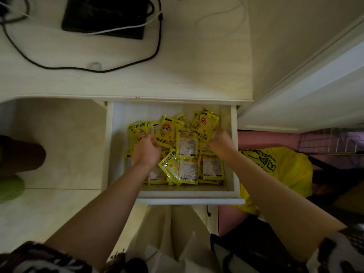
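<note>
View: head camera, looking down into an open drawer [189, 200] pulled out from under the table [177, 75].
Packets: many small yellow packets [188, 168] lie loose and overlapping in the drawer. They fill its middle and right, some face up and some showing a printed back.
Left hand: the left hand [146, 149] is over the left of the pile, its fingers curled on the left edge of a cartoon packet [167, 131], which stands tilted above the others.
Right hand: the right hand [221, 142] is close to the drawer's right wall, knuckles up and fingers bent down into the pile. Whether it grips anything I cannot tell.
Handling: the packets look light, thin and floppy. Their glossy film is likely to be slick, so they may slide off one another and spill from a loose handful.
Hold: a pinch at a sealed edge or corner probably suits one packet; for several, squeezing a stack flat between thumb and fingers.
Surroundings: a yellow bag [285, 168] sits on the floor right of the drawer, and a black cable [155, 50] loops on the table at the far side.
</note>
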`<state>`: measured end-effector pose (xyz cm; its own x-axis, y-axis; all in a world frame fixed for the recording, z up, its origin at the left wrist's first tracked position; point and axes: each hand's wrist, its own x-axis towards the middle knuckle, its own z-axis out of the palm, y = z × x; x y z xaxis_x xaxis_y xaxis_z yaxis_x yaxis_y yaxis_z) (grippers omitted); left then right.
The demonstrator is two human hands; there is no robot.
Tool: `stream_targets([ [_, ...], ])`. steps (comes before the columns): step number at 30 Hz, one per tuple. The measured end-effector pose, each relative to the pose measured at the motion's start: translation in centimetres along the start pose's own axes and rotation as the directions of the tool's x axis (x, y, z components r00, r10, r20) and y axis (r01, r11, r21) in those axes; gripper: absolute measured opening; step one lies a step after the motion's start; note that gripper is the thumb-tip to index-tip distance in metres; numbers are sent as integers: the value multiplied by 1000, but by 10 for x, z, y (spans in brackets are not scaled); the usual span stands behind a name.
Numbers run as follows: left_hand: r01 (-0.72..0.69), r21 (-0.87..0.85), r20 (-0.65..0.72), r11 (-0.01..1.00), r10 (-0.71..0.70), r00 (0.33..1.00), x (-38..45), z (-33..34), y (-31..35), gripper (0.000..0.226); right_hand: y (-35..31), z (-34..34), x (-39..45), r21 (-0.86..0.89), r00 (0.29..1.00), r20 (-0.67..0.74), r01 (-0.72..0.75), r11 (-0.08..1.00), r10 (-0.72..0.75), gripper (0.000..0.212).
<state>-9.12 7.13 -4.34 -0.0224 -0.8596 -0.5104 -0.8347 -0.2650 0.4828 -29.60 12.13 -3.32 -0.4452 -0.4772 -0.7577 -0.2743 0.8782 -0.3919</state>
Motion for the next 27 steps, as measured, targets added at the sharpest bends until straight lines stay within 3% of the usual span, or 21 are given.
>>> stream_targets([
  [3, 12, -18, -39, 1000, -12, 999, -19, -21, -15, 36, -4, 3, -21, -90, 998, 15, 65, 994, -64, 37],
  [6, 20, -20, -96, 1000, -21, 995, -43, -43, -33, 34, -14, 13, -46, -177, 988, 66, 148, 973, -138, 46],
  [11, 37, -124, -174, 992, -58, 983, -87, -77, -70, 30, -34, 48, -91, -288, 934, 182, 350, 892, -308, 47],
  [21, 132, -219, -345, 967, -203, 916, -152, -126, -173, 26, -83, 158, -170, -480, 695, 467, 718, 503, -547, 41],
  [27, 189, -186, -427, 964, -253, 868, -180, -164, -254, 24, -114, 240, -218, -497, 601, 541, 793, 353, -589, 36],
])
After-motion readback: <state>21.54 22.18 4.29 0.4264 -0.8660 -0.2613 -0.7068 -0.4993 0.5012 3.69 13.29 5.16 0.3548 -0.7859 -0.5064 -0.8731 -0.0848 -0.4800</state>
